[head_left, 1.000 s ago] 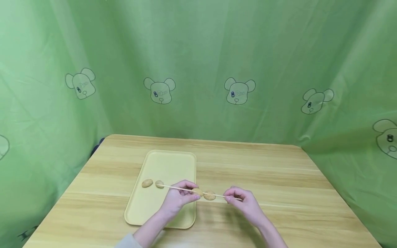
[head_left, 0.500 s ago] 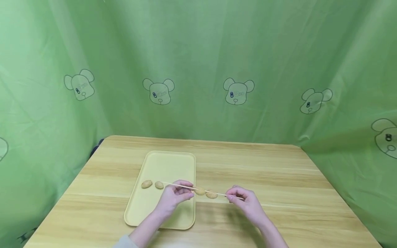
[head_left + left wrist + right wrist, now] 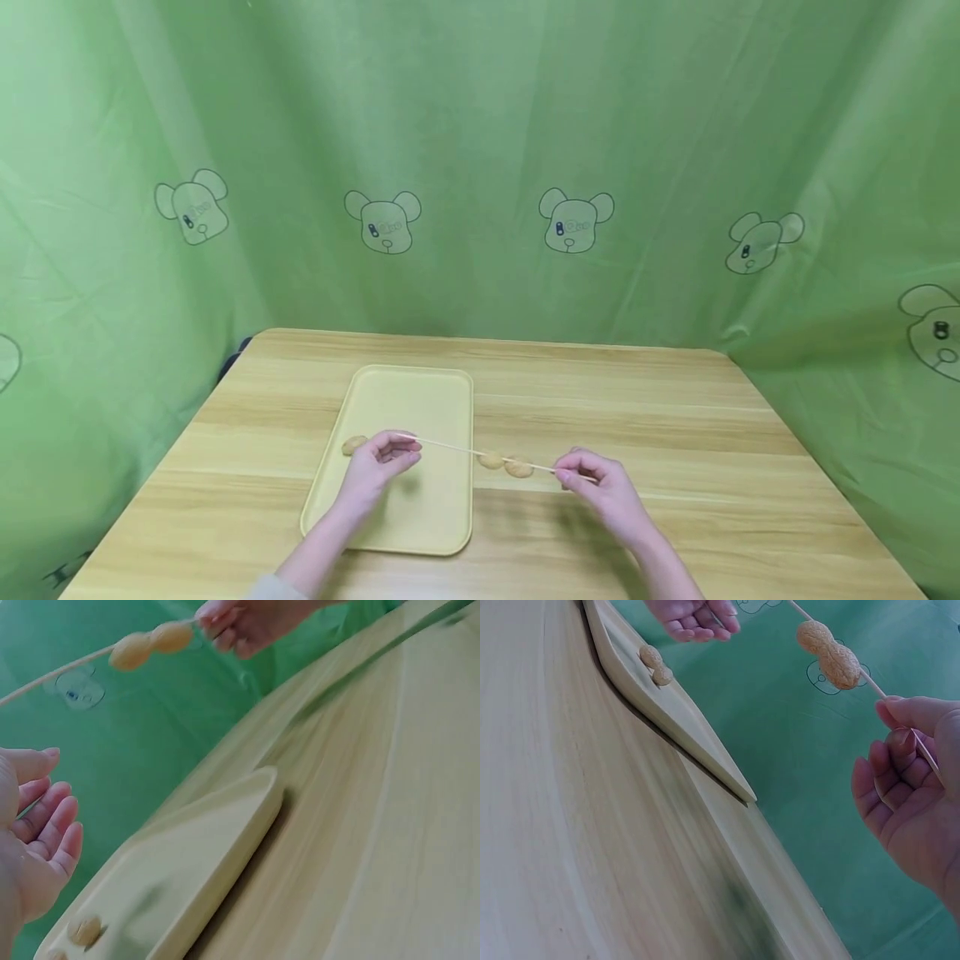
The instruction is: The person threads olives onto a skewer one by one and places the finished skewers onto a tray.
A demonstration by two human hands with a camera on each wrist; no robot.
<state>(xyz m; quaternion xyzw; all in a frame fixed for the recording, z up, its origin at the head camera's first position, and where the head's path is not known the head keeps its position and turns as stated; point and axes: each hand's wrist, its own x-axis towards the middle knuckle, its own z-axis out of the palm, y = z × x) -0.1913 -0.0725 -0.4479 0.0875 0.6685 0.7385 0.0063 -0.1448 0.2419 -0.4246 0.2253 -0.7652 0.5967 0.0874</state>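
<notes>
My right hand (image 3: pixel 603 493) pinches a thin wooden skewer (image 3: pixel 442 446) near its right end, holding it above the table. Two tan, rough-skinned, roundish food pieces (image 3: pixel 840 666) are threaded on it, touching each other; their exact kind is unclear. To the left, my left hand (image 3: pixel 375 475) hovers over the yellow tray (image 3: pixel 420 542). Its fingers are loosely bent and hold nothing, as the left wrist view shows. The skewer's far end lies near its fingertips in the head view. Two more such pieces (image 3: pixel 651 657) sit in the tray; my left hand hides one in the head view.
The tray stands left of centre on a wood-grain table (image 3: pixel 675 417). A green curtain (image 3: pixel 480 125) with printed bear heads surrounds the table's back and sides.
My left hand has let go of a threaded food piece and moved left along the skewer, over the tray. The right hand and the threaded pieces have shifted slightly right.
</notes>
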